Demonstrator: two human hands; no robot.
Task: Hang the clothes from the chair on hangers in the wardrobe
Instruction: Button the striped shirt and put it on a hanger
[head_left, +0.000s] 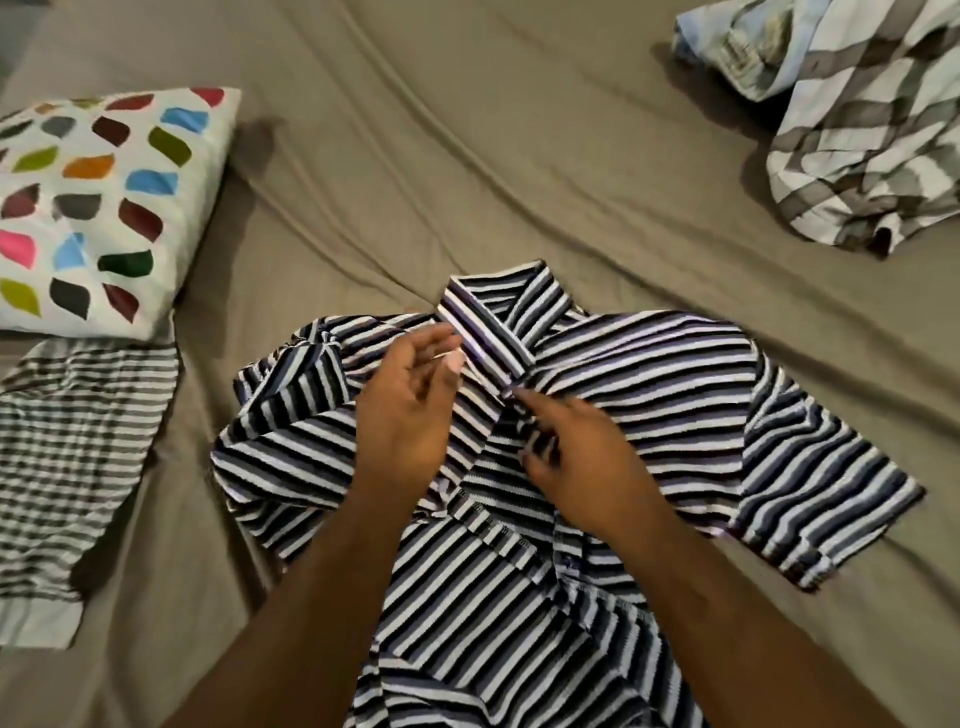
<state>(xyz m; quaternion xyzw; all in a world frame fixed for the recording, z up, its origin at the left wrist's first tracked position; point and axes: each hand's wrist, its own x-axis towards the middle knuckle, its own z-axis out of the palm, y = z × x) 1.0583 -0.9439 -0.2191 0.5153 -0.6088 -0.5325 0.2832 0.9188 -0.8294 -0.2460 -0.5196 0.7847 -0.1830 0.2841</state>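
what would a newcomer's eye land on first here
The striped shirt lies spread on the brown bed sheet at centre, with the left hand and right hand at its collar. A pillow with bright leaf shapes sits at left, a crumpled plaid shirt at top right.

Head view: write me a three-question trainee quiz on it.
1. True or false: the pillow lies on top of the polo.
2. Where is the plaid shirt? A: far right on the bed. B: under the pillow. C: on the polo.
3. Which hand's fingers curl into the polo's front below the collar?
Key: 1 false, the pillow lies apart, to the polo's left. 2 A. 3 the right hand.
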